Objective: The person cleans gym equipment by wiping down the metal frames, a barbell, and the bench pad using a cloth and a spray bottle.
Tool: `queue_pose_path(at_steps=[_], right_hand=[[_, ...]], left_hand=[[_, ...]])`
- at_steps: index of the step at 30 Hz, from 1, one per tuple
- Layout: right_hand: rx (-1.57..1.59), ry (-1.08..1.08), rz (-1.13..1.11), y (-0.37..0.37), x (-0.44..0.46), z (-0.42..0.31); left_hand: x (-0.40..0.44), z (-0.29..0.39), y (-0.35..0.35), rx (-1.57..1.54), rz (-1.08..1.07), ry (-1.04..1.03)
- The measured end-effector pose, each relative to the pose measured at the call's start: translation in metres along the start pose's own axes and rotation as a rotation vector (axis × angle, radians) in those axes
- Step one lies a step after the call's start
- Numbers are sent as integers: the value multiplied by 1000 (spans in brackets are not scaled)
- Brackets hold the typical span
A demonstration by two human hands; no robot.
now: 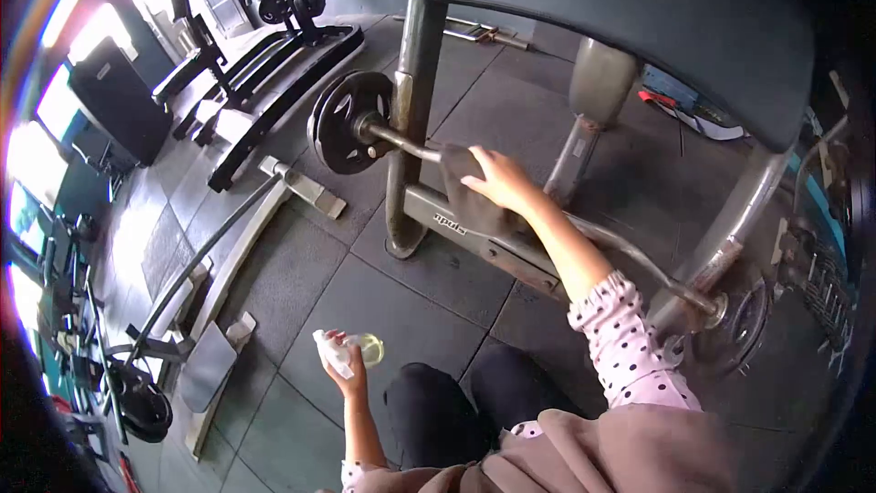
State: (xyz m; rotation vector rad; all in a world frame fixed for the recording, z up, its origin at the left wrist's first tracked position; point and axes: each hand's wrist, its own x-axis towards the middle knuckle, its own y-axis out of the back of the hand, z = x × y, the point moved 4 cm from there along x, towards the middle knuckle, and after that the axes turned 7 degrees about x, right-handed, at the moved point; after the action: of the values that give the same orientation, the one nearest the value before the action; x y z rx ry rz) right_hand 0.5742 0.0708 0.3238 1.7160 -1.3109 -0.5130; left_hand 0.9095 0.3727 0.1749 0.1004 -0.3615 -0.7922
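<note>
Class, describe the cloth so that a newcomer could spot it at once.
Find the big dark pad at the upper right. Below it runs a bent metal bar with round black weight plates at its left end; partway along, under the right hand, is the cloth. It is dark, limp fabric, unlike the rigid bar and plates.

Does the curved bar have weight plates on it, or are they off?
On, at picture left: black weight plates encircle the curved bar there.
</note>
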Motion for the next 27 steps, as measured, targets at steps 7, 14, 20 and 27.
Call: queue_pose_path(at_steps=[7,14,20,27], right_hand=[[-455,-32,42,62,-133,28],[-188,-256,-77,151,-246,60],[-338,-259,151,145,-316,116],[-157,3,161,116,-206,59]], left_hand=[[-53,125,-25,-207,-294,-149],[-85,146,5,-170,-486,-134],[-96,149,26,-160,-429,-96],[-117,155,12,-225,-530,-96]])
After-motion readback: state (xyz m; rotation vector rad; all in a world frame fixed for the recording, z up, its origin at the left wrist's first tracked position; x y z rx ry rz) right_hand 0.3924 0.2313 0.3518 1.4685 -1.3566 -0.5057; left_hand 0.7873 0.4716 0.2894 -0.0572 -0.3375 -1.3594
